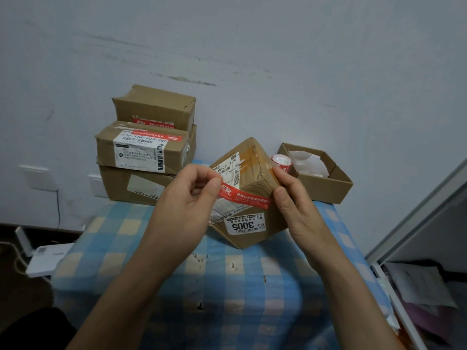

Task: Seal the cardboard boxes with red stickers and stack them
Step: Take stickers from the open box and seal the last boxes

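Hands up over the middle of the table [227,286], which wears a blue-and-cream checked cloth. Left hand [187,195]: grip narrow, thumb and forefinger pinching the left end of a red sticker [243,195]. Right hand [290,198]: same narrow grip, pinching the sticker's right end. Sticker held taut between them, white print facing up, lying across the near top edge of a cardboard box [252,173]; whether it touches the cardboard yet, cannot tell.

Box sits on the cloth, one corner turned toward the person. White shipping label on top, brown tape across the lid, second label reading "3005" on the near side.

Back left, against the wall: stack of three boxes. Top box [154,104] and middle box [141,150] each show a red strip; bottom box [136,185] shows only a pale label.

Back right: sticker roll [281,161] standing just beside a small open box [326,183] with white paper [307,160] inside.

Wall sockets [38,176] low on the left, a white device [48,258] on the floor below.
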